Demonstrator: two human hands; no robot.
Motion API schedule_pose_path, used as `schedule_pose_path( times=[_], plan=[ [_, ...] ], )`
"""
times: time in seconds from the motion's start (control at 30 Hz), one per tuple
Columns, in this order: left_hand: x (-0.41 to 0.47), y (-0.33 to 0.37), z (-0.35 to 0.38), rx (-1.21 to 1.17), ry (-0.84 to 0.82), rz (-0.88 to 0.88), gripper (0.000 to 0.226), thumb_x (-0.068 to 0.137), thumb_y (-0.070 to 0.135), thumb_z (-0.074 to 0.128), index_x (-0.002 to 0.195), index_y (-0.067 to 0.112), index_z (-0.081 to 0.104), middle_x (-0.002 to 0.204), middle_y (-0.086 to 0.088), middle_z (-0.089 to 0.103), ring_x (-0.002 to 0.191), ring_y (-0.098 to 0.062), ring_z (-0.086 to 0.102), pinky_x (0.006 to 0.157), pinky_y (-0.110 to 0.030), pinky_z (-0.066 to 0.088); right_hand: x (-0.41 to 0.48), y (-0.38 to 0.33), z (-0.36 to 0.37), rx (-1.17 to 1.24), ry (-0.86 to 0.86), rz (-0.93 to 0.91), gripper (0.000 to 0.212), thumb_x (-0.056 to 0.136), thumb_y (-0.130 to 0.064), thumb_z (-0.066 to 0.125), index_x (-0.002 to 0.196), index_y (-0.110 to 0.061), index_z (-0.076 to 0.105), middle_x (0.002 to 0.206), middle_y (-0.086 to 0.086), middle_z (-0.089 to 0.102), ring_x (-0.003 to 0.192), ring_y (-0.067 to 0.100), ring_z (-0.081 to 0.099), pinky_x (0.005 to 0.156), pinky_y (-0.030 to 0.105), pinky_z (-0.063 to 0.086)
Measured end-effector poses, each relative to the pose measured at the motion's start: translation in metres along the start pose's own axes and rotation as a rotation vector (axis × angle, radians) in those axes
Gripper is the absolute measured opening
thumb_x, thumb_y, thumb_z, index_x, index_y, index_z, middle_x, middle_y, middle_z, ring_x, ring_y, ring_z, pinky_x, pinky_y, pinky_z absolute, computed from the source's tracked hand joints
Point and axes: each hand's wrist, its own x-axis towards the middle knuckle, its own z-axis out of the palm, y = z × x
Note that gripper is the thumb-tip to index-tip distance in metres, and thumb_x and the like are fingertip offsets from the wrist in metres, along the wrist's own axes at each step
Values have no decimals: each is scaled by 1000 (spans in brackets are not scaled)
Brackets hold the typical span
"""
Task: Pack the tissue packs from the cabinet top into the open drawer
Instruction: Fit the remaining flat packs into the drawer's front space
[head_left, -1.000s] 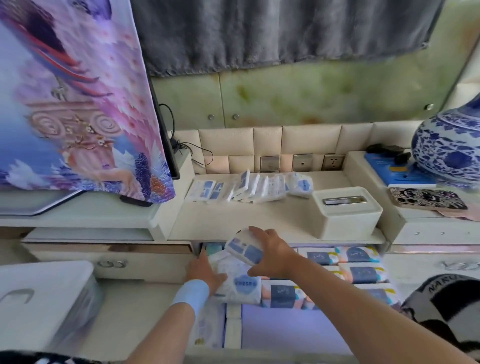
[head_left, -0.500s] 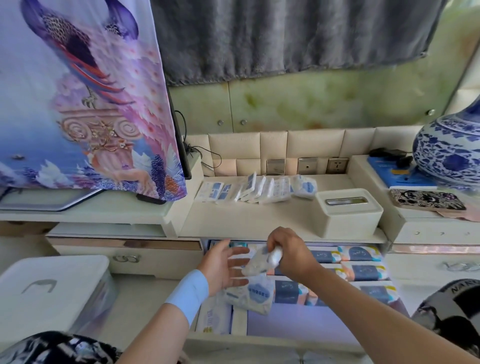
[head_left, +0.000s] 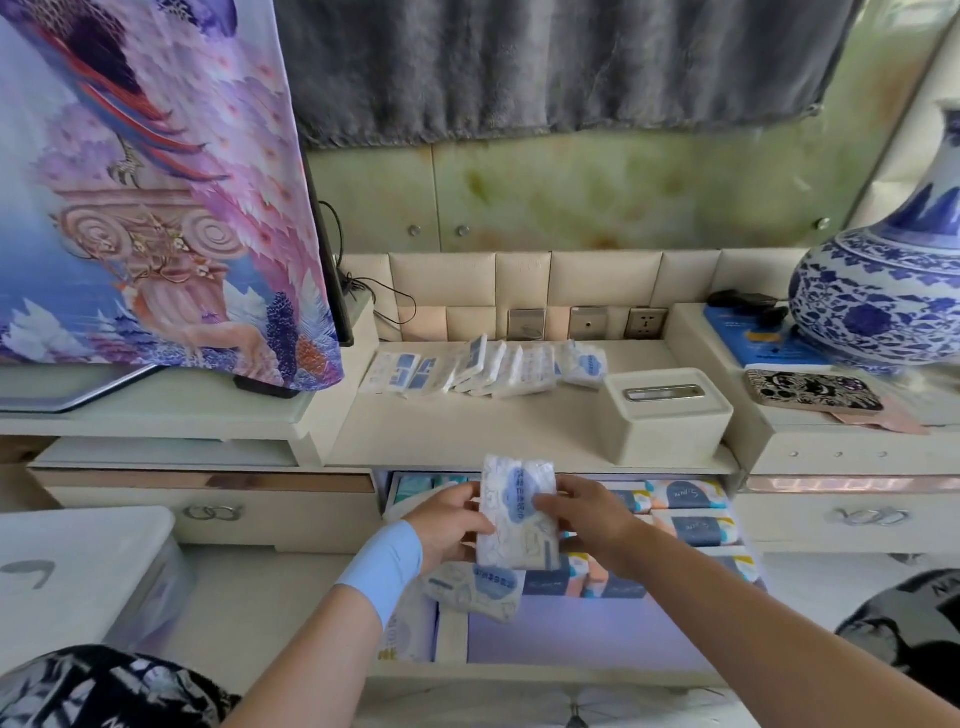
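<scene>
A white tissue pack with a blue label (head_left: 517, 512) stands upright above the open drawer (head_left: 582, 642). My left hand (head_left: 452, 519) grips its left edge and my right hand (head_left: 587, 514) grips its right edge. Another white tissue pack (head_left: 475, 590) lies in the drawer just below, beside rows of blue and orange packs (head_left: 685, 525). Several more white tissue packs (head_left: 483, 369) lie in a row at the back of the cabinet top (head_left: 467, 431).
A cream tissue box (head_left: 667, 413) sits on the cabinet top at the right. A blue-and-white vase (head_left: 883, 291) stands further right beside a patterned case (head_left: 810, 389). A covered screen (head_left: 150, 182) fills the left; a white bin lid (head_left: 78, 566) sits low left.
The pack that my right hand held on its own is now turned upright, and my left hand has closed on its other edge. The view has tilted down slightly.
</scene>
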Motion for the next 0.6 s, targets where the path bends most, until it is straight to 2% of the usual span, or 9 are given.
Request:
schedule_pose_path(
  times=[0.13,0.2,0.27,0.33,0.43,0.47,0.53,0.57,0.6],
  plan=[
    [6,9,6,29,96,84,15,90,24,69,105,24,67,107,-7,72,102,-26,68,93,-44,54,8,8,1,-51,-9,-62,16,93,-8,65,110,-9,67,101,10,76,90,25,74,74,36,60],
    [9,13,1,180,141,161,15,84,26,74,98,28,69,100,-3,72,97,-23,67,93,-44,54,12,10,3,-54,35,-114,18,90,-2,67,108,-4,66,102,15,74,86,23,73,72,35,61],
    [10,14,-2,322,191,210,11,81,21,75,88,26,68,85,2,68,85,-19,64,89,-47,55,16,8,6,-49,124,-123,20,88,-4,70,106,-9,67,104,16,73,84,22,71,72,37,61],
    [11,14,-3,356,276,230,9,79,22,75,79,23,66,74,3,63,76,-19,61,81,-47,57,20,3,8,-6,199,8,22,87,-15,73,106,-18,63,102,11,69,85,22,68,71,36,59],
    [8,12,0,235,367,191,9,80,17,73,79,16,64,73,-4,64,68,-23,62,63,-41,61,21,-2,7,28,239,228,15,86,-17,71,95,-15,59,93,11,61,72,23,61,63,33,54],
    [7,12,1,178,388,147,6,83,14,70,82,13,64,73,-7,64,64,-24,62,58,-37,58,21,-1,7,-35,290,194,17,86,-15,69,99,-16,59,95,10,60,71,21,59,61,30,53],
    [4,11,2,91,403,54,3,87,10,64,86,8,65,75,-12,63,61,-24,61,54,-30,53,23,4,4,-301,409,-72,34,86,-15,63,118,-24,56,111,3,58,84,16,59,66,28,52],
    [2,10,3,60,393,18,5,89,10,63,89,6,65,79,-14,64,63,-25,62,53,-29,53,24,8,5,-391,359,-213,42,86,-16,61,126,-27,55,120,0,55,95,16,59,76,29,52],
    [2,11,3,24,369,-3,10,91,12,62,95,4,66,85,-16,66,68,-26,65,53,-29,54,24,10,6,-348,212,-268,48,86,-22,61,133,-29,53,127,-1,54,106,17,57,87,31,51]
  ],
)
